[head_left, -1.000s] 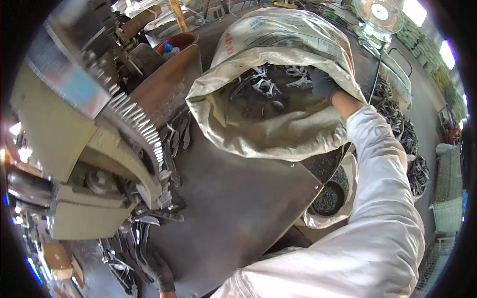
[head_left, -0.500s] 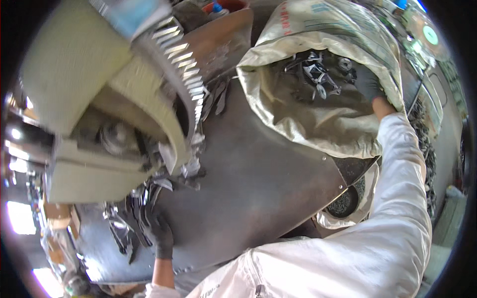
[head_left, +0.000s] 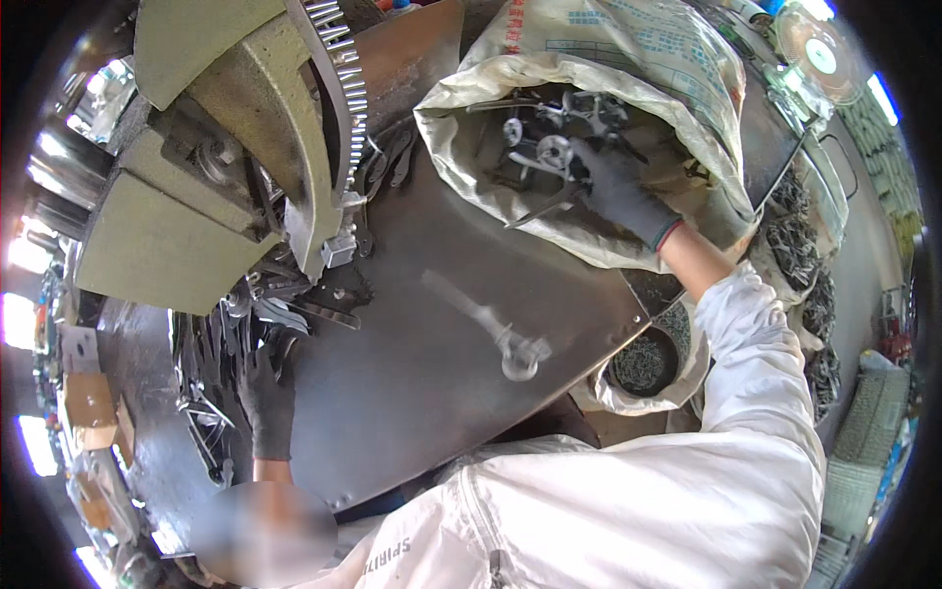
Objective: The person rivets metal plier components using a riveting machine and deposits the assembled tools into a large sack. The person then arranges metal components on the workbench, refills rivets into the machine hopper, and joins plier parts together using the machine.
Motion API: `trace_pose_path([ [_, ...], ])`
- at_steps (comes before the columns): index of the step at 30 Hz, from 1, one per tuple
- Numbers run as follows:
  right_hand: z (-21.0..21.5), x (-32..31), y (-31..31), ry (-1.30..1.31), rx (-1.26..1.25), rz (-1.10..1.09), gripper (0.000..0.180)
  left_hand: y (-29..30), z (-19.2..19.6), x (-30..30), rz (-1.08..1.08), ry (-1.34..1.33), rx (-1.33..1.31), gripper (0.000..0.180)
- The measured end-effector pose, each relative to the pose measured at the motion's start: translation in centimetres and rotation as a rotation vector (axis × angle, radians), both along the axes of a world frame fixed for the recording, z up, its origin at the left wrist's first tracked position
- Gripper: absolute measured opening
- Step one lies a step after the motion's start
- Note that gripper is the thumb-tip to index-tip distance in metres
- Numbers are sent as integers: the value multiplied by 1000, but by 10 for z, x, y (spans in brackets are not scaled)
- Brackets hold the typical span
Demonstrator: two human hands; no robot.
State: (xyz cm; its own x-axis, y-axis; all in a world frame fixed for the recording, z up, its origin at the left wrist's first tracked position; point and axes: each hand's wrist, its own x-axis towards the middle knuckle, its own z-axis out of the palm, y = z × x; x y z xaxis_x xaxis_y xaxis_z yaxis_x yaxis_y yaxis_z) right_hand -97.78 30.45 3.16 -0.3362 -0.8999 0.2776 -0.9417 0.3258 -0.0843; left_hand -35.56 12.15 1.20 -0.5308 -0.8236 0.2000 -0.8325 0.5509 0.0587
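Note:
My left hand (head_left: 265, 402), in a dark grey glove, lies on the left side of the metal table among a pile of long, thin dark and silvery metal parts (head_left: 221, 344). Its fingers stretch forward over them. My right hand (head_left: 628, 201), gloved too, reaches into the mouth of a large white woven sack (head_left: 589, 245). It is smeared by motion, so its grip does not show. Silvery metal pieces with round ends (head_left: 554, 152) lie beside it in the sack. A blurred long metal part with a rounded end (head_left: 510, 344) is over the middle of the table.
A heavy greenish machine (head_left: 265, 108) with a toothed curved rim overhangs the table's left side. Below the table's right edge (head_left: 549, 398) stands a round container (head_left: 643, 363) of small bits. Further right are a fan (head_left: 819, 49) and sacks of dark parts (head_left: 795, 245).
The view has shifted. My right hand has moved from the sack's right side toward its middle. A blurred metal part now appears over the table. My left hand stays by the pile.

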Motion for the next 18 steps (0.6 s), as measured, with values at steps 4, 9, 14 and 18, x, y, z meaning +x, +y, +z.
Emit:
trace_pose_path([
  [4,12,41,0,23,-171,227,69,1,-10,0,10,-44,-117,42],
  [9,-5,72,-30,-113,-181,371,84,-2,-17,14,73,-54,-115,38],
  [14,77,179,-13,420,133,155,68,14,-5,25,-15,47,-61,41],
  [18,64,300,12,278,-93,927,58,29,-6,21,163,16,-32,37],
])
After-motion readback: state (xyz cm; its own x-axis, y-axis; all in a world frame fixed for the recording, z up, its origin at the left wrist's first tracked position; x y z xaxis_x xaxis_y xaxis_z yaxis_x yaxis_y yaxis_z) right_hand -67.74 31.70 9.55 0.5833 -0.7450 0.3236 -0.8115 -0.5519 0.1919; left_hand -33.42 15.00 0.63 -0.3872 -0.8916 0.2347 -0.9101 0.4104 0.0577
